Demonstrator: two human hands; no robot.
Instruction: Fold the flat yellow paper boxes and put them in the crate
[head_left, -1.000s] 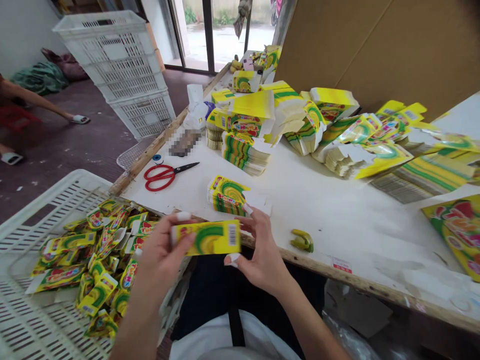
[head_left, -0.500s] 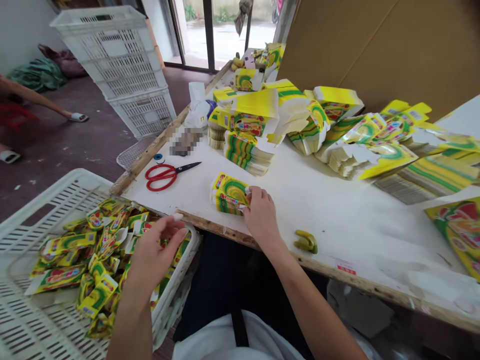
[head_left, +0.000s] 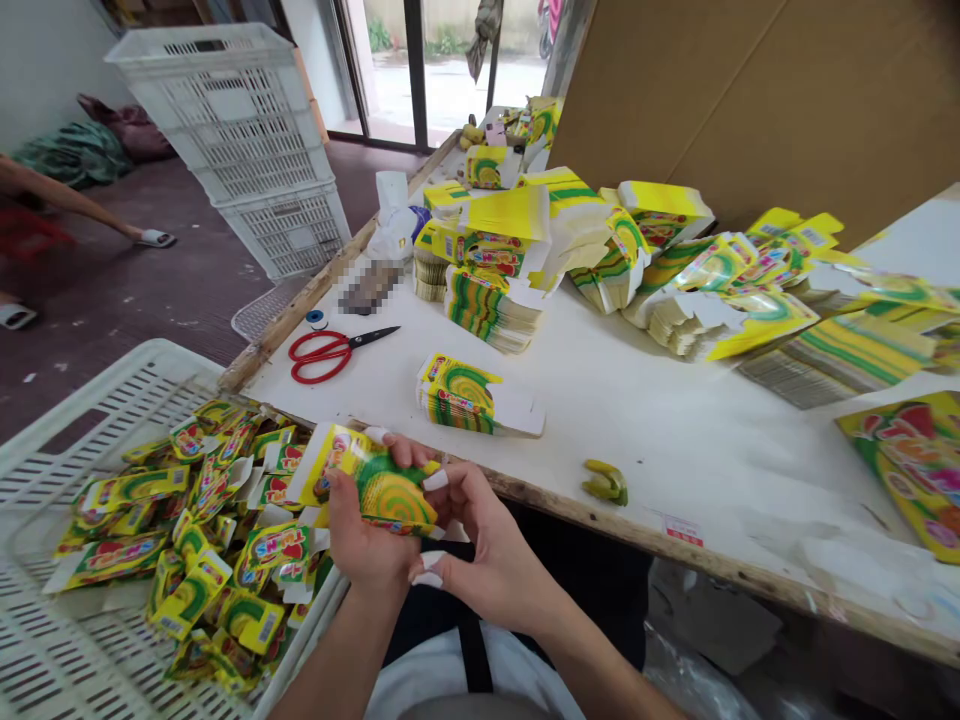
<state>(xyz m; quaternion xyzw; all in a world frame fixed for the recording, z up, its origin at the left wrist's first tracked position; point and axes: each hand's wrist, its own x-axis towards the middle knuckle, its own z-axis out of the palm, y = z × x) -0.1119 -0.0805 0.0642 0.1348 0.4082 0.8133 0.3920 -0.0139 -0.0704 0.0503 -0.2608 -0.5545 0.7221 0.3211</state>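
Note:
A small yellow-and-green printed carton (head_left: 394, 490) is held above the table's front edge, close to my body. My left hand (head_left: 364, 540) is wrapped round it, thumb on the near side and fingertips over the far side. My right hand (head_left: 495, 560) is at the carton's right end, its curled fingers against the edge and the thumb a little lower, apart from it. White coverings show on several fingertips. Just beyond lies a stack of flat cartons (head_left: 457, 395) on the white table (head_left: 585, 400). Below my left hand is a white plastic crate (head_left: 161, 365) with many cartons (head_left: 202, 540) in it.
Red-handled scissors (head_left: 322, 355) and a blue roll (head_left: 316, 318) lie at the table's left. Bundles of flat cartons (head_left: 495, 310) line the back, before a cardboard sheet (head_left: 735, 110). Green-yellow peel (head_left: 606, 482) lies near the front edge. Stacked crates (head_left: 232, 120) and a person's leg (head_left: 82, 205) are left.
My right hand has left the stack on the table and come to the carton near my body. My left hand has moved right from over the crate and now grips that carton.

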